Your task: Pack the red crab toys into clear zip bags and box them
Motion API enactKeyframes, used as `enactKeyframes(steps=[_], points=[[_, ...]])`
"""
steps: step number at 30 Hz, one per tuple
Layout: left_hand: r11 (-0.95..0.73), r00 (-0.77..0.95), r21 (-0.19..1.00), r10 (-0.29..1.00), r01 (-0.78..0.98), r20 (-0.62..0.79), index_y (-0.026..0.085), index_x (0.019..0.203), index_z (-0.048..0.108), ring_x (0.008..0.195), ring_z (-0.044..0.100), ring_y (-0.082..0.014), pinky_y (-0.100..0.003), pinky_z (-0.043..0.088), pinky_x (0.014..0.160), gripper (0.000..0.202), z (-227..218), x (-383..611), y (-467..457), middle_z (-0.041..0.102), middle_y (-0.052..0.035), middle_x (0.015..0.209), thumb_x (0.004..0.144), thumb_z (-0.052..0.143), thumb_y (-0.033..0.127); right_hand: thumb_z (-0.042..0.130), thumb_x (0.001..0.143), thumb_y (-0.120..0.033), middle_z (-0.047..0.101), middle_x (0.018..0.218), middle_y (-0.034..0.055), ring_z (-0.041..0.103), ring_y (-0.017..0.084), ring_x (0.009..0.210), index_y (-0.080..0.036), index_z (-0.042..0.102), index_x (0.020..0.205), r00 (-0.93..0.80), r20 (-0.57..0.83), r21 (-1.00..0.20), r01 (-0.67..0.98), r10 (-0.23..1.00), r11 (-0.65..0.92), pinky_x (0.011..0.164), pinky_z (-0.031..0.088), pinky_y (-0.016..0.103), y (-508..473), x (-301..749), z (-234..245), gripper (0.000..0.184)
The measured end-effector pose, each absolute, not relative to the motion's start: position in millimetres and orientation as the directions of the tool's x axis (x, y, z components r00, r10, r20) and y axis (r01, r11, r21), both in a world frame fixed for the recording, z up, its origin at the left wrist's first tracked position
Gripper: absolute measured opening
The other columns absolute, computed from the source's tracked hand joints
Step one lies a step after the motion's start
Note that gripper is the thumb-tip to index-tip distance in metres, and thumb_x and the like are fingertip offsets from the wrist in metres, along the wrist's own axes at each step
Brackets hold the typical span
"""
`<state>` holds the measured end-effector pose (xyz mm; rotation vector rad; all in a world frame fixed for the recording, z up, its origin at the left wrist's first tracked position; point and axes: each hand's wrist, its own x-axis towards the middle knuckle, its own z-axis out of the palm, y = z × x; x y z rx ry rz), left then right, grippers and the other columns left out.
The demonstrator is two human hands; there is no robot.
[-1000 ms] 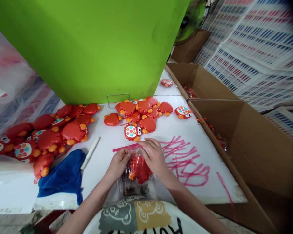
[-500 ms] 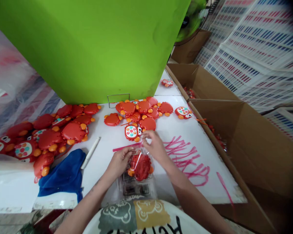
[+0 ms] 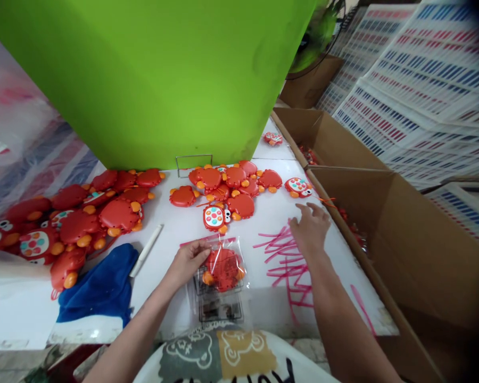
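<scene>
My left hand (image 3: 189, 261) pinches the upper left edge of a clear plastic bag (image 3: 242, 290) that lies near the table's front edge. Inside the bag is a red crab-like toy (image 3: 224, 266) with orange feet, its back facing up. A stack of printed bags (image 3: 219, 308) lies beneath it. Off to the right, my right hand (image 3: 313, 229) is spread, holding nothing, over the upper end of loose pink strips (image 3: 277, 274). Just beyond its fingertips lies another red toy (image 3: 298, 186), its dotted face up and an orange cord trailing from it.
More red toys pile up at the left (image 3: 80, 226) and back centre (image 3: 235, 178). A blue cloth (image 3: 98, 284) and a white pen (image 3: 147, 250) lie on the left. A green panel (image 3: 163, 80) stands behind. Open cardboard boxes (image 3: 403, 229) line the right edge; striped crates (image 3: 415, 101) rise beyond.
My right hand has let go of the bag's top and moved right, over the pink strips, its fingers opening. The bag now lies flatter, with my left hand still at its edge.
</scene>
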<state>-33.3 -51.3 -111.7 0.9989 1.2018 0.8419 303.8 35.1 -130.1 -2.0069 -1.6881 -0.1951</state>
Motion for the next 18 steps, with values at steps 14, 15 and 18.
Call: enactKeyframes(steps=[14, 15, 18], points=[[0.407, 0.184, 0.905, 0.905, -0.120, -0.383, 0.016, 0.081, 0.052, 0.050, 0.040, -0.0055, -0.017, 0.032, 0.047, 0.040, -106.7, -27.0, -56.9, 0.048, 0.0064, 0.061, 0.070, 0.067, 0.051, 0.057, 0.073, -0.040, 0.062, 0.069, 0.0031, 0.061, 0.021, 0.067, -0.020, 0.055, 0.099, 0.021, -0.232, -0.956, 0.178, 0.973, -0.232, 0.068, 0.051, 0.042, 34.4, 231.7, -124.5, 0.034], [0.411, 0.181, 0.903, 0.904, -0.125, -0.387, 0.016, 0.080, 0.051, 0.050, 0.040, -0.0056, -0.017, 0.032, 0.048, 0.039, -106.4, -26.8, -57.1, 0.048, 0.0065, 0.061, 0.070, 0.067, 0.050, 0.057, 0.073, -0.042, 0.063, 0.071, 0.0035, 0.062, 0.020, 0.069, -0.020, 0.055, 0.097, -0.006, -0.238, -0.963, 0.133, 0.971, -0.235, 0.068, 0.052, 0.040, 34.8, 229.5, -123.0, 0.033], [0.391, 0.187, 0.907, 0.913, -0.154, -0.362, 0.016, 0.078, 0.052, 0.052, 0.042, -0.0063, -0.018, 0.034, 0.051, 0.039, -104.5, -26.6, -57.7, 0.050, 0.0057, 0.062, 0.069, 0.068, 0.049, 0.055, 0.076, -0.046, 0.061, 0.072, 0.0007, 0.061, 0.015, 0.068, -0.023, 0.055, 0.093, 0.025, -0.190, -0.976, -0.111, 0.982, -0.186, 0.065, 0.051, 0.031, 33.9, 229.9, -110.1, 0.028]])
